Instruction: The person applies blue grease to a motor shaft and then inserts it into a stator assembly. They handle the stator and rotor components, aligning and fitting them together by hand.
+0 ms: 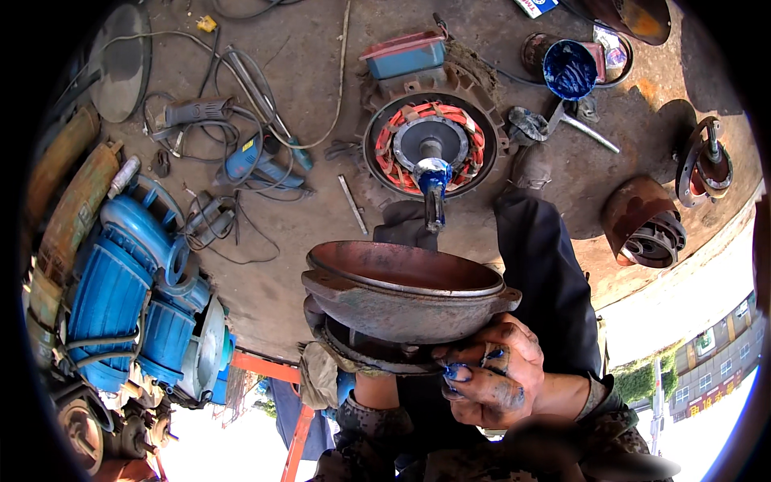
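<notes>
A rusty cast-iron motor end cover (pixel 401 309), bowl-shaped with side lugs, is held tilted in front of my body. My left hand (pixel 315 313) grips its left side; dark covered fingers show at the edge and the rest is hidden behind the cover. My right hand (pixel 494 373), bare and smeared with blue grease, is curled against the cover's lower right rim, with blue on the fingertips. Beyond the cover, on the ground, a motor stator (pixel 482 132) with red-wrapped windings stands upright. From its centre rises a shaft (pixel 434 181) coated with blue grease.
A tub of blue grease (pixel 570 71) and a hammer (pixel 590 132) lie at the far right. Rusty motor parts (pixel 642 221) sit on the right. On the left are blue motors (pixel 112 297), an angle grinder (pixel 197 111), a blue power tool (pixel 261 165) and tangled cables.
</notes>
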A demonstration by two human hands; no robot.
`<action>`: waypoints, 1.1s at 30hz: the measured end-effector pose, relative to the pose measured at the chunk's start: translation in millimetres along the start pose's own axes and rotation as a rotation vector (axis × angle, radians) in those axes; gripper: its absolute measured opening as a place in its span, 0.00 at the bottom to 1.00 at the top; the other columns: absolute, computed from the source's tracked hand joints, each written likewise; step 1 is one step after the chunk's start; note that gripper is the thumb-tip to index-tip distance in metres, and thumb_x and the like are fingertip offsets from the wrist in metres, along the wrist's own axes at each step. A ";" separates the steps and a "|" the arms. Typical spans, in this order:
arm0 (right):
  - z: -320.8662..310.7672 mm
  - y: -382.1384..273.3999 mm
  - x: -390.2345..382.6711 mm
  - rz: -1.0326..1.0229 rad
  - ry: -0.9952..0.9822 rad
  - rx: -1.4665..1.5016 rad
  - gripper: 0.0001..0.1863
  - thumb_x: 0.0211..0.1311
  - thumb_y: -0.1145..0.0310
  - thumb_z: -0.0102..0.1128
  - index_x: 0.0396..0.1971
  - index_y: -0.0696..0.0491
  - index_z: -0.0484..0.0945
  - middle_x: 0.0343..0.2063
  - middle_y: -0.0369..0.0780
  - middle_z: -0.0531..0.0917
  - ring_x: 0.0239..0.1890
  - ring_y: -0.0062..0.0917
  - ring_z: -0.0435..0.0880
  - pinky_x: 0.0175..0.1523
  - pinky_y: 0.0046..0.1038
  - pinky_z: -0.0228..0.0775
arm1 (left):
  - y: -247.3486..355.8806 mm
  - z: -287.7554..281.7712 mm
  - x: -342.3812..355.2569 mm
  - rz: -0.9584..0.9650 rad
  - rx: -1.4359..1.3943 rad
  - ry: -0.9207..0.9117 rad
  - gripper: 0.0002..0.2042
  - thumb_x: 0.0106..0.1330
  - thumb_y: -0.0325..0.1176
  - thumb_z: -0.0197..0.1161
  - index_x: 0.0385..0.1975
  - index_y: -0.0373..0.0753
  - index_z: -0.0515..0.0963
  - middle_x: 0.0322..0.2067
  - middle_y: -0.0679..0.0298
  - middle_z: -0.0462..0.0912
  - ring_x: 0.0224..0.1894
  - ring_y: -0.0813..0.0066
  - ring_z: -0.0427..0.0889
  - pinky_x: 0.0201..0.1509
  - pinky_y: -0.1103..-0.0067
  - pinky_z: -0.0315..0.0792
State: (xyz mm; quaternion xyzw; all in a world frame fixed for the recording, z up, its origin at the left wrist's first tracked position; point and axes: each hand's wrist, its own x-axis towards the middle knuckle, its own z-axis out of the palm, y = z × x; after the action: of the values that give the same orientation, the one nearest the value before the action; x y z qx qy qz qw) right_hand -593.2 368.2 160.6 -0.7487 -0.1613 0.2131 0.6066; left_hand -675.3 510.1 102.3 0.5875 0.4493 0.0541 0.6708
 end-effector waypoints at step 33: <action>-15.7 18.6 -10.0 -0.096 0.166 0.103 0.13 0.61 0.69 0.71 0.43 0.60 0.85 0.29 0.40 0.85 0.24 0.28 0.78 0.27 0.28 0.71 | 17.3 -31.0 -18.7 0.192 0.097 0.106 0.25 0.74 0.59 0.60 0.37 0.38 0.69 0.38 0.64 0.67 0.45 0.73 0.71 0.54 0.73 0.69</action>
State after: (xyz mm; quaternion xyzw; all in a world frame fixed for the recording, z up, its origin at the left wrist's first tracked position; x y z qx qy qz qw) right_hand -594.0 346.1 146.4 -0.7232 -0.1350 0.1289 0.6649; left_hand -699.1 527.1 129.8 0.6559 0.4280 0.1273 0.6086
